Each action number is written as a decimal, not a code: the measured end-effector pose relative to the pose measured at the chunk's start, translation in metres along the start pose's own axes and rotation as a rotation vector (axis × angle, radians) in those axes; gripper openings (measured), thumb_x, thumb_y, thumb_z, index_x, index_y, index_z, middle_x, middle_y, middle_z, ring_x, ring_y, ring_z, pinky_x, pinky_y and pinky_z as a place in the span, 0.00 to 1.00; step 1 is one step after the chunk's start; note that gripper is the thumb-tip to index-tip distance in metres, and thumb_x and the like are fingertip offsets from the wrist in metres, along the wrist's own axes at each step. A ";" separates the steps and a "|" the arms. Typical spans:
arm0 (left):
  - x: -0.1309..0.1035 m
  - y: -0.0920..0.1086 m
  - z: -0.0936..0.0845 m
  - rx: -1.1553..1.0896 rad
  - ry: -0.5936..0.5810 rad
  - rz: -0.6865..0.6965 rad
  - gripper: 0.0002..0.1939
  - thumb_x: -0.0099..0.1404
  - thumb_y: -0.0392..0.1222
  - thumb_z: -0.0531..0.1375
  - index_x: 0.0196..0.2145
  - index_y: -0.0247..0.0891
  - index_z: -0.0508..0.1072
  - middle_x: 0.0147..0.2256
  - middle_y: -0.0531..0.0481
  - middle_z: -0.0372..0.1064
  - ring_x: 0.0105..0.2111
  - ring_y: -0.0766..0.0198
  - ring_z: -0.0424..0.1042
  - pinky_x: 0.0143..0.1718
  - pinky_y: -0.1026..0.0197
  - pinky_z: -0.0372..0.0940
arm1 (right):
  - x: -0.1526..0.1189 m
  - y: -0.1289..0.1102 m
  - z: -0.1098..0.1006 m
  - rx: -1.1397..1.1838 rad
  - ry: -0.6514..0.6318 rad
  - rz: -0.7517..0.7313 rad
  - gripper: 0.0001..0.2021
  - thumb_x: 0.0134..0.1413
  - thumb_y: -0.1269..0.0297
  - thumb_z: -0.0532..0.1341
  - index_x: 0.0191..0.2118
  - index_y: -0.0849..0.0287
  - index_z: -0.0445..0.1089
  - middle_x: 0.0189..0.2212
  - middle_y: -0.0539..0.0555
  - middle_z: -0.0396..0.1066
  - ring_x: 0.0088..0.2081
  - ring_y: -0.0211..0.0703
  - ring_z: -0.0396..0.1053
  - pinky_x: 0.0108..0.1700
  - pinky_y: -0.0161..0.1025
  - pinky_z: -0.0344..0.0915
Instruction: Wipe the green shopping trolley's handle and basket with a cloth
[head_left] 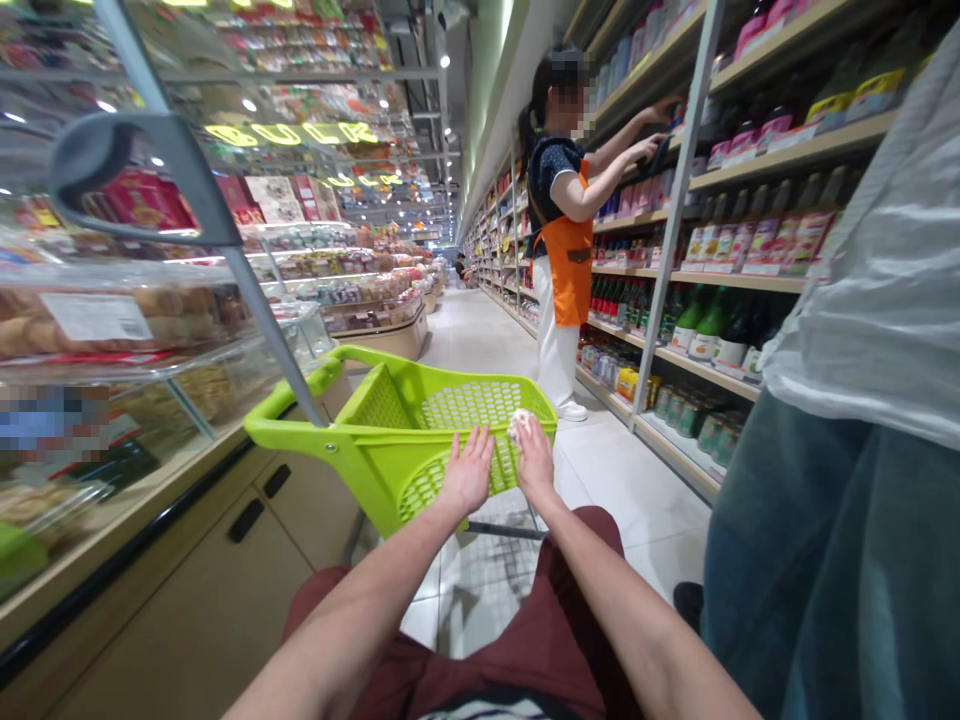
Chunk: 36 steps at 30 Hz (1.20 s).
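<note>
A lime-green plastic shopping basket cart (382, 435) with perforated sides stands before my knees. My left hand (469, 472) is at its near side, fingers stretched out and apart, holding nothing. In my right hand (535, 462), near the basket's right end, is a crumpled white cloth (521, 424), or possibly tissue, pressed at the rim; its exact kind is hard to make out. From the basket's left part rises a grey pole (262, 310), topped by a dark grey loop handle (142, 180).
At left is a bulk-food counter (217, 530) with clear covers. Bottle shelves (739, 280) line the right. A worker in an orange apron (566, 265) reaches into them. Close at my right stands a person in a white top and blue trousers (832, 560). The tiled aisle (476, 320) runs ahead.
</note>
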<state>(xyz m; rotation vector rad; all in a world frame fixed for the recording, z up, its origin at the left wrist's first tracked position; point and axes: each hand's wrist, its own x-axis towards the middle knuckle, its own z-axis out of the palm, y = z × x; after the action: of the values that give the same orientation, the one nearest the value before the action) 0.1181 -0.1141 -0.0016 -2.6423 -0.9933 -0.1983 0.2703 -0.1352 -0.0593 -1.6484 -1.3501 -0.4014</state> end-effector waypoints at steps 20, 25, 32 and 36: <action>-0.037 -0.042 -0.004 0.035 0.056 -0.071 0.33 0.54 0.31 0.45 0.59 0.32 0.48 0.62 0.44 0.37 0.61 0.57 0.33 0.58 0.42 0.32 | -0.016 -0.061 0.020 -0.007 -0.252 -0.210 0.25 0.51 0.79 0.46 0.55 0.57 0.57 0.59 0.56 0.49 0.60 0.44 0.42 0.57 0.52 0.45; -0.056 -0.047 0.013 0.023 -0.002 -0.078 0.31 0.54 0.30 0.45 0.58 0.32 0.51 0.61 0.43 0.40 0.61 0.57 0.36 0.58 0.42 0.34 | -0.060 -0.053 0.036 -0.052 -0.499 -0.192 0.23 0.51 0.79 0.48 0.53 0.56 0.60 0.57 0.57 0.52 0.59 0.45 0.46 0.56 0.52 0.48; -0.071 -0.064 0.011 0.028 0.051 -0.096 0.33 0.53 0.29 0.45 0.59 0.33 0.49 0.61 0.46 0.39 0.61 0.58 0.34 0.58 0.43 0.33 | -0.045 -0.068 0.011 0.020 -0.284 -0.292 0.25 0.49 0.80 0.46 0.54 0.60 0.59 0.57 0.57 0.52 0.60 0.42 0.44 0.58 0.47 0.46; -0.070 -0.080 -0.003 0.055 0.118 -0.155 0.34 0.53 0.30 0.46 0.59 0.34 0.47 0.62 0.46 0.37 0.61 0.57 0.32 0.59 0.43 0.32 | -0.011 -0.099 0.014 0.036 -0.171 -0.340 0.25 0.50 0.78 0.47 0.56 0.59 0.56 0.59 0.56 0.47 0.61 0.41 0.39 0.59 0.48 0.41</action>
<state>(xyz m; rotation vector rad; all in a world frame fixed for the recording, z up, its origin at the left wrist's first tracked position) 0.0125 -0.1019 0.0038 -2.4731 -1.1470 -0.3528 0.1740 -0.1345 -0.0306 -1.4498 -1.7646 -0.4382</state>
